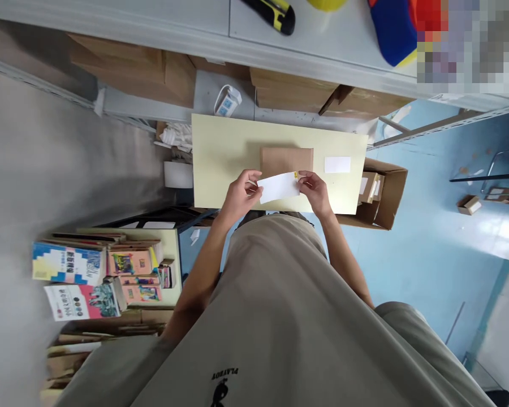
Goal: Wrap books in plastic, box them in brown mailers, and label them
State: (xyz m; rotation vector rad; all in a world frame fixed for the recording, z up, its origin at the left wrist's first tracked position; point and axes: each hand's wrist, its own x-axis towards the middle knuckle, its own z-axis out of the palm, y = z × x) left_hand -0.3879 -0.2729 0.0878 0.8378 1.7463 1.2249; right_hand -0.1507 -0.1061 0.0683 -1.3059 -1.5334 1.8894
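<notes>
Holding the white label point(279, 189) is the step in hand, with my left hand point(240, 195) and right hand point(316, 194) pinched on opposite ends, near the box point(286, 160) on the tabletop point(227, 135); the next move, I judge, calls for even tension.

Mid-frame on my feed, I see a white label point(279, 189) with a yellow patch point(296, 175), brown box point(287, 159), pale-yellow table point(224, 152); top centre, black-and-yellow knife point(285, 21); bottom centre, grey-beige shirt point(275, 294), black print point(219, 390); right, blue floor point(407, 265).
</notes>
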